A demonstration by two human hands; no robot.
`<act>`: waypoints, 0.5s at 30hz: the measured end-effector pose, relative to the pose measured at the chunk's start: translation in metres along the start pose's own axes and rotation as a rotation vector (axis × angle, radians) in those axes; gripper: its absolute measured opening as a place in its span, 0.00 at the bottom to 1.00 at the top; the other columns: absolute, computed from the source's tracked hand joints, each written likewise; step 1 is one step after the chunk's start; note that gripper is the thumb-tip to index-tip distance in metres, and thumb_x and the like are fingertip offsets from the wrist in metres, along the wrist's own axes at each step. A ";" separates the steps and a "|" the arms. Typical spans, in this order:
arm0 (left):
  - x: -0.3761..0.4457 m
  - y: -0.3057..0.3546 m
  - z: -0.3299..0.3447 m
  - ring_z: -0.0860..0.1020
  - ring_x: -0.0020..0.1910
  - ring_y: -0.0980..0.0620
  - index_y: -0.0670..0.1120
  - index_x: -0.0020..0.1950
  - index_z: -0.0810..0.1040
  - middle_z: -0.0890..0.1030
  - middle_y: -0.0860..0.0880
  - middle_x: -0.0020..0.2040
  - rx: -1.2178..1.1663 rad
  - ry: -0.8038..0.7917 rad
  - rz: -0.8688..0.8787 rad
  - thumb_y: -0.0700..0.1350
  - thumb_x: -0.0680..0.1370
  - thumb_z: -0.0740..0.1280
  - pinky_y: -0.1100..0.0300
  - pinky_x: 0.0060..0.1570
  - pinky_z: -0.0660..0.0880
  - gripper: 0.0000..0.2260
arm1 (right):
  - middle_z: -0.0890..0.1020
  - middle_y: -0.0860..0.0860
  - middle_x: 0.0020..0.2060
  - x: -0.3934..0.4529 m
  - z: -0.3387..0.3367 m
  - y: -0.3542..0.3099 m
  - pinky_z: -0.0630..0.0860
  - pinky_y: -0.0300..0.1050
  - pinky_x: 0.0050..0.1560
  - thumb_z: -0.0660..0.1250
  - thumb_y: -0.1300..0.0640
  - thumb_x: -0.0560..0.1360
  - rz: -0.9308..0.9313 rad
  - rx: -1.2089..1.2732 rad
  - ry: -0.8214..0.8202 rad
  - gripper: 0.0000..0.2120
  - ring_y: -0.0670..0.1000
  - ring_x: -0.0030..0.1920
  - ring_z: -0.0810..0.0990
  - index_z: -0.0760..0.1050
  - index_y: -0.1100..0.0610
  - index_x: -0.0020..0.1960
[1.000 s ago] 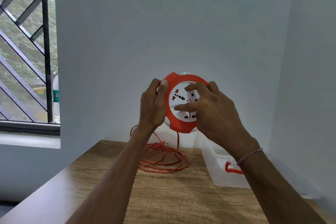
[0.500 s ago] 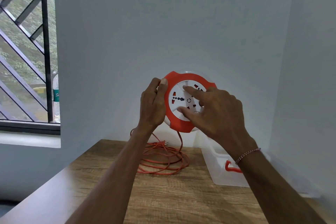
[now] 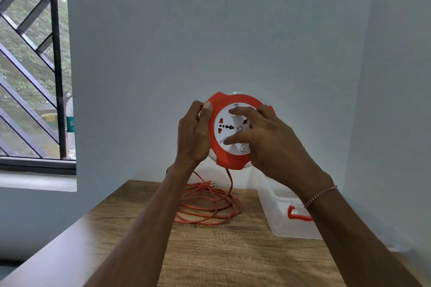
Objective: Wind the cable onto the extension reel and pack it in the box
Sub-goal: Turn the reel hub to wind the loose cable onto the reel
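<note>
I hold a round orange extension reel [image 3: 229,158] with a white socket face upright in the air above the table. My left hand [image 3: 193,134] grips its left rim, thumb on the front. My right hand [image 3: 268,140] lies across the white face, fingers spread and pressing on it. An orange cable [image 3: 229,184] hangs from the reel's bottom down to a loose coil [image 3: 210,207] on the wooden table [image 3: 221,258], with the plug [image 3: 206,184] at the coil's far side. A clear plastic box [image 3: 275,212] with an orange latch stands at the right.
The table sits in a corner, walls close behind and to the right. A barred window [image 3: 35,65] is at the left, with a bottle [image 3: 71,133] on its sill. The table's left edge runs diagonally toward me.
My right hand has shifted clockwise over the white face and the socket face has turned with it. The coil on the table has changed shape slightly. My left hand has stayed put.
</note>
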State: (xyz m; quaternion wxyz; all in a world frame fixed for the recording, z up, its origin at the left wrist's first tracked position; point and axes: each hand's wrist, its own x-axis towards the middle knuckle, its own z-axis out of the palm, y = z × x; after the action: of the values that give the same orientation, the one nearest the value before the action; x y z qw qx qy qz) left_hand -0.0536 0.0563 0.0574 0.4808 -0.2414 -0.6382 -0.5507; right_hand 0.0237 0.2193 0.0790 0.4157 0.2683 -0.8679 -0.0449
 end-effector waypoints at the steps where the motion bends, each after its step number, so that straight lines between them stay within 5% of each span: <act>1: 0.000 -0.001 0.000 0.82 0.34 0.57 0.46 0.49 0.74 0.81 0.61 0.37 0.001 0.000 0.000 0.55 0.82 0.55 0.68 0.33 0.77 0.15 | 0.71 0.52 0.70 0.000 -0.001 -0.001 0.71 0.57 0.62 0.78 0.53 0.65 0.005 -0.017 -0.003 0.22 0.57 0.68 0.66 0.80 0.45 0.58; 10: 0.001 -0.003 -0.002 0.83 0.36 0.55 0.45 0.50 0.74 0.82 0.59 0.40 0.011 -0.001 0.000 0.55 0.82 0.55 0.65 0.33 0.79 0.16 | 0.71 0.53 0.68 0.000 0.006 -0.003 0.73 0.56 0.58 0.76 0.48 0.65 0.047 -0.123 0.028 0.27 0.60 0.64 0.69 0.75 0.40 0.63; 15: -0.001 -0.001 0.000 0.82 0.35 0.54 0.45 0.50 0.74 0.82 0.56 0.41 0.013 -0.009 -0.006 0.55 0.82 0.55 0.62 0.33 0.81 0.15 | 0.78 0.57 0.58 -0.004 0.017 0.003 0.79 0.53 0.47 0.76 0.46 0.66 0.143 -0.060 0.162 0.29 0.59 0.55 0.77 0.73 0.40 0.66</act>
State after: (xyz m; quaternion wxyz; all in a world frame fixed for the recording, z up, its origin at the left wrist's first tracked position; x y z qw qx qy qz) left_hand -0.0535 0.0559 0.0563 0.4776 -0.2390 -0.6446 -0.5470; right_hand 0.0121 0.2211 0.0666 0.4944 0.1960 -0.8466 -0.0195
